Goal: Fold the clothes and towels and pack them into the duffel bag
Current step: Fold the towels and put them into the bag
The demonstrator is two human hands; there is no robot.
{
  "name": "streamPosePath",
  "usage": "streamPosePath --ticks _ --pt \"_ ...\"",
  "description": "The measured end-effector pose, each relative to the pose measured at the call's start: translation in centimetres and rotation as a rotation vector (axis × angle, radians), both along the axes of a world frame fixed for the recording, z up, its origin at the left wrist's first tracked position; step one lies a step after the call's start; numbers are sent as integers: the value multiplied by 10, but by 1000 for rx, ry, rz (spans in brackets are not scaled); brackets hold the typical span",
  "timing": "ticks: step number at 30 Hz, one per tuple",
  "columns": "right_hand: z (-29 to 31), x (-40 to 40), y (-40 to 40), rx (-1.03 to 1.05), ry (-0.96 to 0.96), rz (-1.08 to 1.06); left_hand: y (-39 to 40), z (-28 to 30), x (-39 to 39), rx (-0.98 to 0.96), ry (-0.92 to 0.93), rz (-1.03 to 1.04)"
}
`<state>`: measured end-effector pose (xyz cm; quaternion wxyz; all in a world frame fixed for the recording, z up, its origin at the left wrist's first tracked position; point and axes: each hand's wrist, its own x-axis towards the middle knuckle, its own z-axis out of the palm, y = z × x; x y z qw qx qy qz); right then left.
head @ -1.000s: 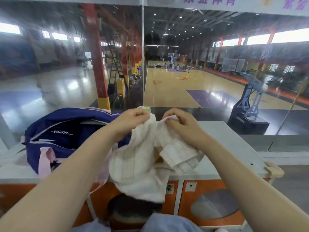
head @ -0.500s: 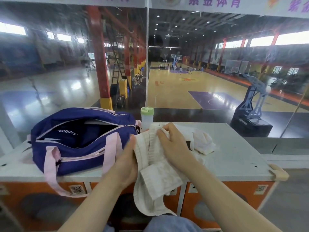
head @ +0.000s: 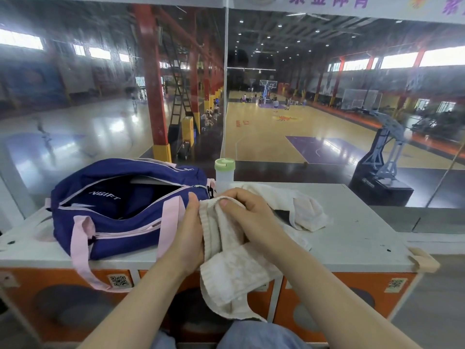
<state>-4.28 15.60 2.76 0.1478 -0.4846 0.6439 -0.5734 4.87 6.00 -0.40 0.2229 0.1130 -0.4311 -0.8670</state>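
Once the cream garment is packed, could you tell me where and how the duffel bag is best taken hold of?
Grip the duffel bag by its near pink strap, coming from the front edge of the table. That strap loops loosely down over the edge, so fingers can hook under it. The zip mouth gapes upward, so lifting by both straps would likely keep it level.

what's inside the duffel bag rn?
The duffel bag is unzipped. Through the opening a dark interior shows, with a flat grey edge near the back. Whatever lies deeper is hidden by the bag's sides and shadow.
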Motion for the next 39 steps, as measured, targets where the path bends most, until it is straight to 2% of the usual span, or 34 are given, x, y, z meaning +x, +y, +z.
streamPosePath --ticks 3,6,11,16,20,22,24,30,35,37,39 --pt "1 2 -1 48 -225 88 -1 1 1 4 49 -20" --pt "-4 8 -4 144 -378 79 2 4 -3 -34 91 -33" --pt "-10 18 -13 187 -213 -167 5 1 -5 -134 54 62" --pt "-7 27 -12 212 -41 -236 4 -4 0 -192 64 74" --pt "-6 24 -11 211 7 -209 1 -2 5 -434 27 111" --pt "-6 14 -9 208 102 -164 -5 5 9 -485 -12 125" --pt "-3 -4 -3 248 249 -47 -10 18 17 -615 -49 108" --pt "19 -55 20 648 503 95 -28 78 38 -1022 -178 95" --pt "50 -64 46 1071 490 171 -56 125 53 -1155 -163 120" --pt "58 -70 54 1150 526 96 -69 136 58 -1279 -227 158" --pt "69 -77 59 1194 646 -15 -77 140 60 -1466 -353 173"
